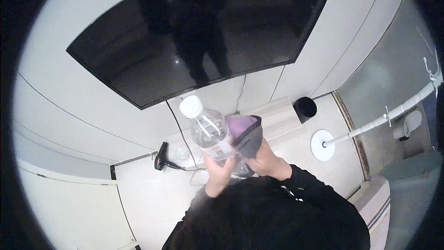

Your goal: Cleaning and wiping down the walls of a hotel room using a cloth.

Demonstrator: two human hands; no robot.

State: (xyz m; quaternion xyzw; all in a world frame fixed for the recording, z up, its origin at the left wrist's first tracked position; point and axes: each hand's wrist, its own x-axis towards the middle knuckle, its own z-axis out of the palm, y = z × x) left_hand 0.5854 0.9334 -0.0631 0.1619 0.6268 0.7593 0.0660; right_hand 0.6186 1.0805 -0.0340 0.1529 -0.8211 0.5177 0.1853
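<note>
My left hand (218, 172) grips the lower part of a large clear plastic bottle (211, 130) with a white cap and a label, tilted with its cap up and to the left. Close beside it, my right hand (265, 161) holds a dark grey cloth item with a purple inside (248, 133), its open rim facing up. The cloth touches or lies very near the bottle's right side. The bottle's base is partly hidden by my hands and black sleeves.
A big black television (208, 31) hangs on the wall ahead. Below are a low wood-grain bench (281, 114), a black hair dryer (161, 158) with its cord and a black bin (306, 108). A white coat stand (322, 145) rises at right, beside a glass partition.
</note>
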